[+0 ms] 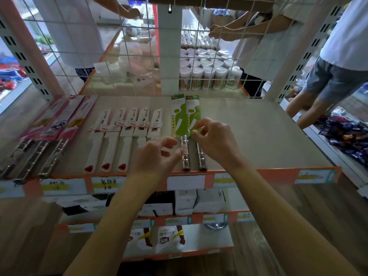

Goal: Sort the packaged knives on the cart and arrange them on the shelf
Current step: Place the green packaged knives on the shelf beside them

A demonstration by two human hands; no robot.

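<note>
Handwritten "10" on price label (108, 185) at shelf (258, 136) front, other print blurred

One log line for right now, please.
left hand: open, beside left green knife | right hand: open, over right green knife | shelf: three pink knives, five white knives, two green

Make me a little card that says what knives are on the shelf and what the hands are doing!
shelf: metal top with an orange front edge
left group: three pink-packaged knives, steel handles
middle group: five white-sleeved knives, white handles
right group: two green-packaged knives, side by side, steel handles
left hand: fingers loosely curled, beside the left green knife's handle, holding nothing
right hand: over the right green pack, fingers relaxed; touching or not, unclear
</note>
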